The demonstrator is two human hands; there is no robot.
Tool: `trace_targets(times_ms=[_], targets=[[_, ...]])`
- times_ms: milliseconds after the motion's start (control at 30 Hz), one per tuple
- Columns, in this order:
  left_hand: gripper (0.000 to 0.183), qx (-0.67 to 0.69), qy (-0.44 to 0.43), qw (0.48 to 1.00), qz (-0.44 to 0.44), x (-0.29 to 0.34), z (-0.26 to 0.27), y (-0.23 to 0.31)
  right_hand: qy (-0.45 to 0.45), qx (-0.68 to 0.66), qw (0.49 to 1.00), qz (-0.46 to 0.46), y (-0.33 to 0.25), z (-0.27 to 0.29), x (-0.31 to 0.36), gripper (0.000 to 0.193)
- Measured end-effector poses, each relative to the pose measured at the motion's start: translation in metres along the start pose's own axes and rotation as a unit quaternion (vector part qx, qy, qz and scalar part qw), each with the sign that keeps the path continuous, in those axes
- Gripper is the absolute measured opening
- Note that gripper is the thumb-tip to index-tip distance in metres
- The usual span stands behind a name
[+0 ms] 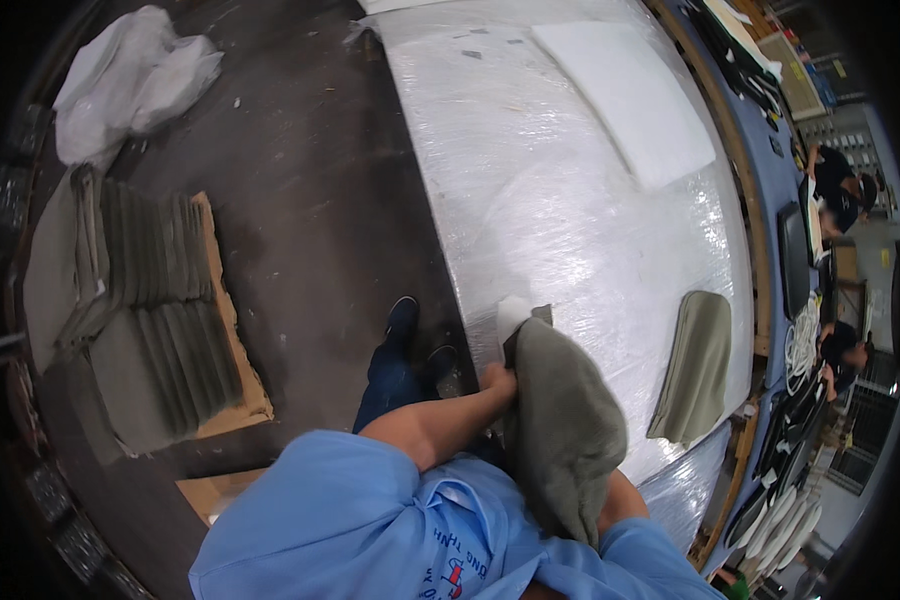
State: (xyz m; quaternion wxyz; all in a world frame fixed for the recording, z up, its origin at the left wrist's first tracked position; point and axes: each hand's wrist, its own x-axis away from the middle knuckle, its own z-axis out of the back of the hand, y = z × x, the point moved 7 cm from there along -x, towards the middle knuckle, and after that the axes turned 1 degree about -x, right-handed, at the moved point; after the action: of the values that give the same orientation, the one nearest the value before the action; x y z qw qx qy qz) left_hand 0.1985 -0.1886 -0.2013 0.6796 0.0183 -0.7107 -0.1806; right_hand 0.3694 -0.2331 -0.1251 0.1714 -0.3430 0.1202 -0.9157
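Note:
In front of my body hangs a grey-green fabric cover (568,420), bulging and folded, like a cushion cover. My left hand (498,381) is closed on its left edge, beside a dark strip. The right forearm (622,500) passes behind or into the cover's lower right part, and the fabric hides that hand and its fingers. Just above my left hand, a small white piece (513,314) shows at the cover's top end. A flat stack of similar grey-green covers (692,366) lies to the right on the plastic-wrapped table (530,215).
A white foam sheet (625,100) lies on the table's far part. On the left floor, several grey-green pieces (155,330) stand in rows beside cardboard (232,320). White plastic bags (130,85) lie beyond them. Two people work past the blue bench (770,190) at right.

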Motion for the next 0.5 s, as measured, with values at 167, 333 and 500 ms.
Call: trace_targets(times_ms=[167, 333, 500], targets=[[0.033, 0.318, -0.213, 0.917, 0.111, 0.022, -0.028, -0.042, -0.004, 0.200, 0.969, 0.145, -0.055, 0.015, 0.018, 0.064], [0.033, 0.229, -0.184, 0.955, 0.045, 0.018, -0.018, -0.040, -0.039, 0.250, 0.949, 0.188, -0.069, 0.011, 0.014, 0.068], [0.033, 0.075, -0.006, 0.994, -0.085, 0.016, 0.036, -0.037, -0.184, 0.143, 0.950, 0.209, -0.079, -0.014, 0.003, 0.074]])
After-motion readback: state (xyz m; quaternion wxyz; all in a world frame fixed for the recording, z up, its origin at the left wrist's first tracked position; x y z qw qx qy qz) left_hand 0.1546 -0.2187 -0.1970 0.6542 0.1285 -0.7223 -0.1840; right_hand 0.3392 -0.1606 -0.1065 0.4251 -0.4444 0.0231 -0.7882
